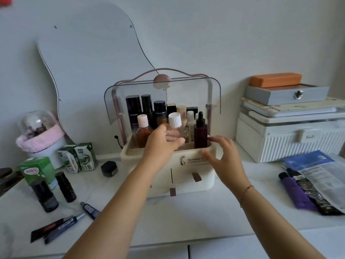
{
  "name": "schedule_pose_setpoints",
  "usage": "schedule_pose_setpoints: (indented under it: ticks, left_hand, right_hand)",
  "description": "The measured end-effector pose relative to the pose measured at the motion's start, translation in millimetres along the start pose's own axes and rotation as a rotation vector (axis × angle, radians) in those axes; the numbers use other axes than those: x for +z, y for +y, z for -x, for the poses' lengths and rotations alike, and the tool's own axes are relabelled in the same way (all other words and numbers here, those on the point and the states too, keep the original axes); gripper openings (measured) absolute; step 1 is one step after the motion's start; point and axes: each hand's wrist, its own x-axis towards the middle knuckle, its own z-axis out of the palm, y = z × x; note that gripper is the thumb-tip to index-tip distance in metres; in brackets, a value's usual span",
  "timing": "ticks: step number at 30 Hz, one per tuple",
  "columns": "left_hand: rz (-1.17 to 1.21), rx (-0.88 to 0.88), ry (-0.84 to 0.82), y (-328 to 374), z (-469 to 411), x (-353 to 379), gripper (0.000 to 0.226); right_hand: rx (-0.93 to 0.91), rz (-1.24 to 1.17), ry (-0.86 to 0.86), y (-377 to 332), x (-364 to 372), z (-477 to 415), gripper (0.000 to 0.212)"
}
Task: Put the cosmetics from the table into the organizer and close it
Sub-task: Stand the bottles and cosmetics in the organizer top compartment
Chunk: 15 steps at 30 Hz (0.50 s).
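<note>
Left hand [164, 141]: we have it wrapped round the clear bottle [175, 128], fingers clamped on the body below the white ribbed cap, setting it into the front row.
Right hand [222, 156]: fingers spread apart, holding nothing, hovering just beside the dark dropper bottle [200, 133] at the organizer's right front corner.
Organizer [186, 165]: cream box, mid-table, clear lid [162, 94] swung up and open; the top tray is already crowded with upright bottles.
Bottle handling: we judge it light, looks near empty, smooth plastic, so slippery and easy to tip. Best held low on the body, not by the cap.
Neighbours: amber bottle [142, 131] sits left of it, dropper right; tight slot, a knock could topple them.
Still on table, near left: two dark bottles [54, 189], small dark jar [109, 168], tube [90, 209], pencils [56, 228].
Still on table, near right: purple tube [296, 191], black tube [313, 195], sachets [317, 169]. Tubes are soft, so we'd grip mid-body; sachets are thin and floppy, so pinch an edge.
Lid: not yet closed; take it by the front edge.
Progress: we reckon roughly half done.
</note>
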Motion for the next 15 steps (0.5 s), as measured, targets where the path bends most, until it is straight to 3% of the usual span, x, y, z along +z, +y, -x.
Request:
schedule_pose_setpoints:
  ticks: [4,15]
  left_hand:
    - [-0.057,-0.050,-0.049,-5,-9,10,0.031]
    - [-0.111,-0.063,-0.070,-7,-13,12,0.044]
  right_hand:
    - [-0.038,-0.080,-0.044,12,6,3,0.055]
    - [-0.087,-0.100,0.013,19,12,8,0.057]
